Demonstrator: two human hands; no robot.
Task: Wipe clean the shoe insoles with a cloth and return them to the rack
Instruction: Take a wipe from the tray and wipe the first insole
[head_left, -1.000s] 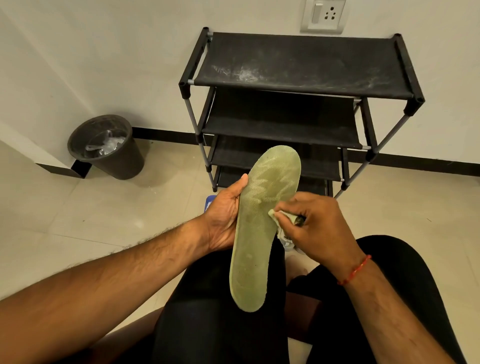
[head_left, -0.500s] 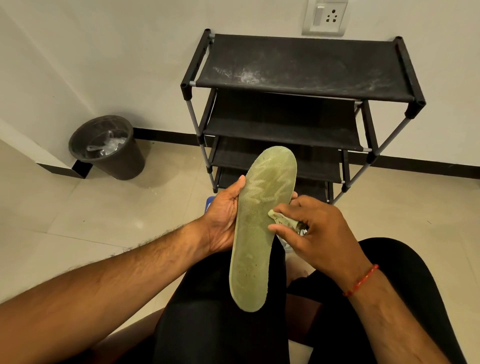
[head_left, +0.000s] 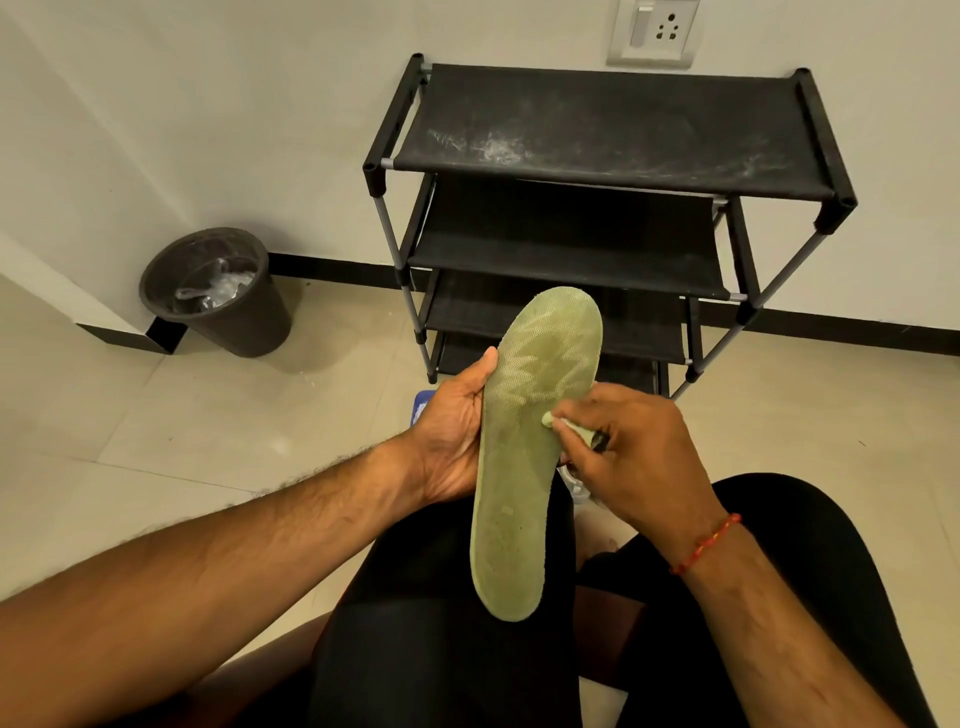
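The pale green, mesh-textured foam insole (head_left: 524, 467) stands nearly upright over the person's lap. Its toe end points far towards the black fabric-and-tube shoe rack (head_left: 613, 130) against the wall, and its heel end lies near, over the left thigh. The left hand (head_left: 457, 431) grips the insole's left edge, thumb on the face and fingers curled behind. The right hand (head_left: 639, 452) pinches a small wad of pale green cloth (head_left: 571, 428) between thumb and fingers and presses it onto the right side of the insole, about halfway along.

The wiping step looks to be under way rather than finished. Dark specks and a pale mark show on the half towards the heel, so that stretch probably needs passes. This insole is not yet back on the rack. Whether another insole waits I cannot tell; a whitish object (head_left: 574, 480) is mostly hidden behind the right hand.
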